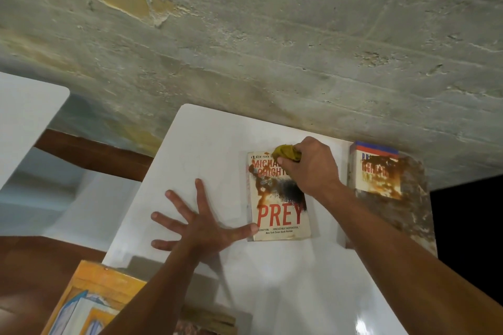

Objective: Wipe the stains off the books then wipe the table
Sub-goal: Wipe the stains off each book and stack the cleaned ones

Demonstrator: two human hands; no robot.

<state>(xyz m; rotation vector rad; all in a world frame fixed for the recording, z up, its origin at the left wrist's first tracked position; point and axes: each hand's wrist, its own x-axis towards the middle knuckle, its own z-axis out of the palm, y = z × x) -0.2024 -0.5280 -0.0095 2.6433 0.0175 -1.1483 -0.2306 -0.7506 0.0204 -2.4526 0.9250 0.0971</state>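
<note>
A white paperback titled PREY (280, 215) lies flat on the white table (201, 149), with brown stains across its upper cover. My right hand (313, 168) is closed around a crumpled mustard-yellow cloth (287, 153) and presses it on the top of that cover. My left hand (196, 223) lies flat on the table with fingers spread, its thumb touching the book's lower left corner. A second book (381, 171), heavily stained brown, lies to the right at the table's far right corner.
Brown stains cover the table's right edge (419, 212) beside the second book. A rough grey wall (272, 35) runs behind the table. A yellow and blue book or picture (95, 304) lies at the lower left. Another white surface (24, 117) stands at the left.
</note>
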